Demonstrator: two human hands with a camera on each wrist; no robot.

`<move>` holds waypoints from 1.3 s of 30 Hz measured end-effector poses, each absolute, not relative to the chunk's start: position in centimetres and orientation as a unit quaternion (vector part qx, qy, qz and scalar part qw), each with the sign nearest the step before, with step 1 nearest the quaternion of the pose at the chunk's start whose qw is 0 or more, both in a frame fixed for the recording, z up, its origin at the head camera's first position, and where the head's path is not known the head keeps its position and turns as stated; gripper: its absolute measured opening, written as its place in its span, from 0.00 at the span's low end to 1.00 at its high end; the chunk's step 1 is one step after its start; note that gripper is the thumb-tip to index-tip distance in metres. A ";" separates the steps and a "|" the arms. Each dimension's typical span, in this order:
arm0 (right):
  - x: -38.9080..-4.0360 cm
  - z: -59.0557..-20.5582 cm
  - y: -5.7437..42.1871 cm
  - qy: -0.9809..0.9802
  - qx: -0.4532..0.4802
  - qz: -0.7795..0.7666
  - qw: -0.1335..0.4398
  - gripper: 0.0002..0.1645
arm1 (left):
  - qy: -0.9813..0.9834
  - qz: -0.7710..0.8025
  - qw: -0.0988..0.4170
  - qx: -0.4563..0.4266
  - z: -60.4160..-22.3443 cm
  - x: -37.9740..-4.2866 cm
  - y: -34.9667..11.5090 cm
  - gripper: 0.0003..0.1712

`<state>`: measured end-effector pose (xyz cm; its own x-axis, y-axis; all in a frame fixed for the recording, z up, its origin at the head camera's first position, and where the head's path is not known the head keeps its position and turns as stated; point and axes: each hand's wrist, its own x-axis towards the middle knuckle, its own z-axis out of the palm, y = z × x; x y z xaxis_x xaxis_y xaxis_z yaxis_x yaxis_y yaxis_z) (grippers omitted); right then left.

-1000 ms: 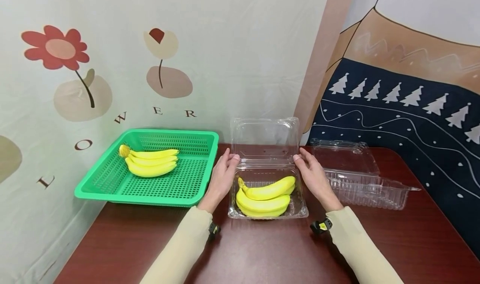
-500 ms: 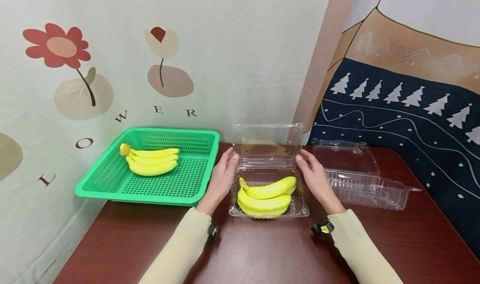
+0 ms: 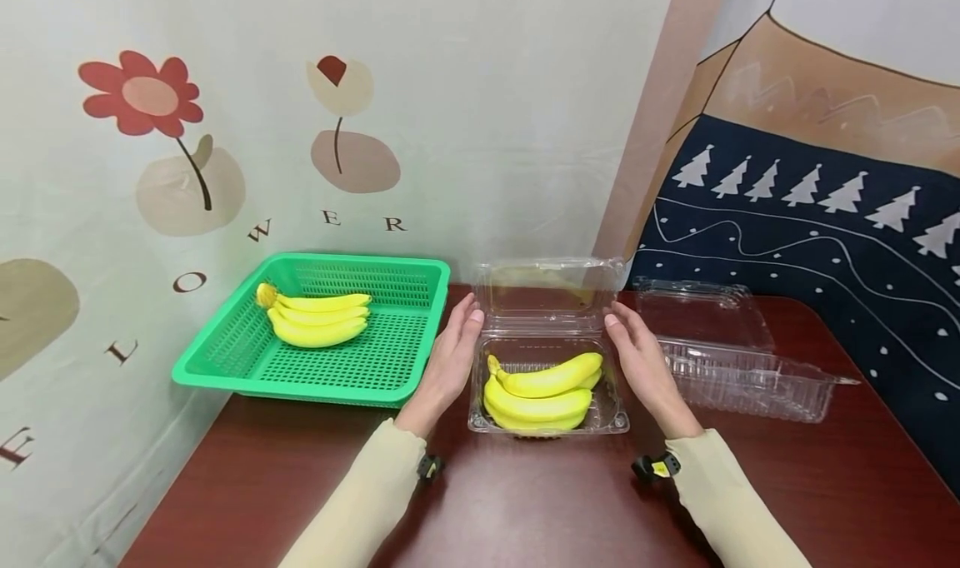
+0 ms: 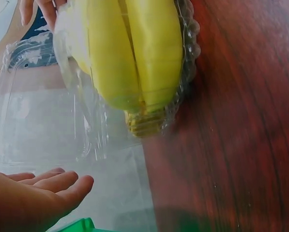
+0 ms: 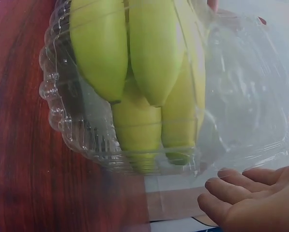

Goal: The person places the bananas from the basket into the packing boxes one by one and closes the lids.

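Observation:
A clear plastic clamshell box [image 3: 621, 401] sits on the table with a bunch of yellow bananas [image 3: 542, 400] in its base. Its hinged lid [image 3: 551, 291] stands raised at the back, leaning slightly toward me. My left hand [image 3: 448, 358] is at the lid's left edge near the hinge, fingers extended. On the opposite side my right hand [image 3: 647, 370] mirrors it, fingers straight and thumb apart. In the left wrist view, the fingers [image 4: 62, 186] lie right beside the lid's edge. The right wrist view shows the other hand's fingers [image 5: 231, 191] close to the lid.
To the left stands a green perforated basket [image 3: 288, 391] holding a second banana bunch [image 3: 318, 322]. Another clear clamshell box [image 3: 750, 385] lies open on the right of the dark red table [image 3: 525, 510]. A printed curtain [image 3: 480, 118] hangs behind.
The lid has tipped forward, its top edge coming lower, with both hands staying at its sides. The head view has turned slightly left. The bananas have not moved within the box.

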<state>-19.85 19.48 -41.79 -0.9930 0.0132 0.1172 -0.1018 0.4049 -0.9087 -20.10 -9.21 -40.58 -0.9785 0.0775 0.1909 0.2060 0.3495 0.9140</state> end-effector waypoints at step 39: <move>-14.6 -39.5 21.0 -0.833 0.055 0.550 -0.012 0.46 | -0.808 -0.570 0.054 -0.138 -40.6 -16.5 -10.1 0.35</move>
